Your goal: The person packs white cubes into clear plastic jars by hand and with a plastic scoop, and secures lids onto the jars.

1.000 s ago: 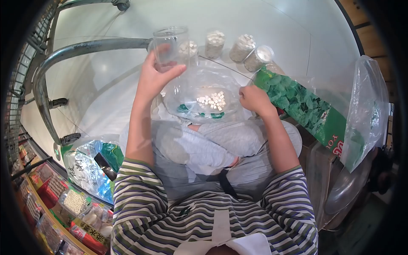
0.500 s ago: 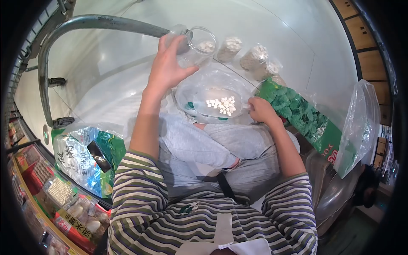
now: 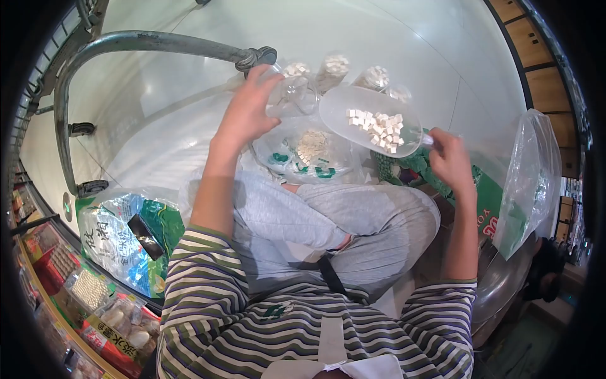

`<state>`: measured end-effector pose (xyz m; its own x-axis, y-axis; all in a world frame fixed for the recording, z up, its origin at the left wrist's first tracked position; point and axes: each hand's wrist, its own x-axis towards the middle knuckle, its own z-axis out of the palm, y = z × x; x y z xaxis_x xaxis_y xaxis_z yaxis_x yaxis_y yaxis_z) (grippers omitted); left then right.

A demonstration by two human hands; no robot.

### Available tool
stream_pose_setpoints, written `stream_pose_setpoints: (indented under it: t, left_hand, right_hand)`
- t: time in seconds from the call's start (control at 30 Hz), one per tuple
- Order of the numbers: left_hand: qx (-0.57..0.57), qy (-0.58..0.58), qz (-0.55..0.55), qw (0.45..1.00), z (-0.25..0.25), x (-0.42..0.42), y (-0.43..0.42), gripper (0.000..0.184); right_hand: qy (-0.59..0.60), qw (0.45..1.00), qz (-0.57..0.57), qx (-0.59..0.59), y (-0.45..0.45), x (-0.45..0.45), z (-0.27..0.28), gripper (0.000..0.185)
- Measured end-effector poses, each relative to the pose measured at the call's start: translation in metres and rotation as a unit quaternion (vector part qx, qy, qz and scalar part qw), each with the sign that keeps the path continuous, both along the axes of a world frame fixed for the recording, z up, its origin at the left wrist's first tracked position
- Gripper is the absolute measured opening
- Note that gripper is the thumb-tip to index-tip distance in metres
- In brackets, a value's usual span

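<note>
The right hand (image 3: 451,158) has lifted the scoop (image 3: 350,104) away from the open plastic bag (image 3: 350,169), where it lay half a second ago; it is now up and to the right, in front of the filled jars (image 3: 332,74). White cubes (image 3: 382,129) lie in the scoop, and the bag's own loose contents (image 3: 312,146) now show uncovered. The left hand (image 3: 246,110) stays to the left of the bag with the clear jar (image 3: 298,95).

The raised scoop covers the lower parts of some filled jars, and the right hand and scoop cover part of the green leaf-print bag (image 3: 486,180). The clear jar is hard to make out against the pale floor (image 3: 435,69), and its far side is hidden.

The right fingers are closed around the scoop's handle. The left fingers are spread in a wide curve, gripping the jar; whether the thumb presses on it, I cannot tell.
</note>
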<state>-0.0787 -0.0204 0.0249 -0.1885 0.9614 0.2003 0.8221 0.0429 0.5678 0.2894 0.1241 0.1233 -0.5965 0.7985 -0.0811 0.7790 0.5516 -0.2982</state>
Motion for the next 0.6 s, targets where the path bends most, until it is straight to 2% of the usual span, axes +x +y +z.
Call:
stream_pose_setpoints:
  t: [0.1, 0.17, 0.27, 0.4, 0.6]
  left_hand:
    - [-0.029, -0.033, -0.009, 0.999, -0.003, 0.014, 0.004, 0.083]
    - [-0.024, -0.027, -0.013, 0.999, -0.004, 0.02, 0.005, 0.083]
    - [-0.027, -0.02, -0.019, 0.999, -0.005, 0.027, 0.008, 0.084]
    - [-0.05, -0.031, -0.026, 0.998, -0.012, 0.027, 0.008, 0.085]
    - [-0.056, -0.033, -0.024, 0.998, -0.009, 0.032, 0.011, 0.082]
  right_hand:
    - [0.024, 1.0, -0.003, 0.005, 0.006, 0.0, 0.012, 0.023]
    - [-0.012, 0.996, 0.041, 0.073, 0.014, -0.002, 0.016, 0.023]
    - [-0.071, 0.992, 0.04, 0.094, 0.015, -0.02, 0.029, 0.023]
    - [-0.083, 0.991, 0.038, 0.093, 0.014, -0.042, 0.05, 0.028]
    - [-0.137, 0.976, 0.041, 0.162, 0.012, -0.066, 0.082, 0.035]
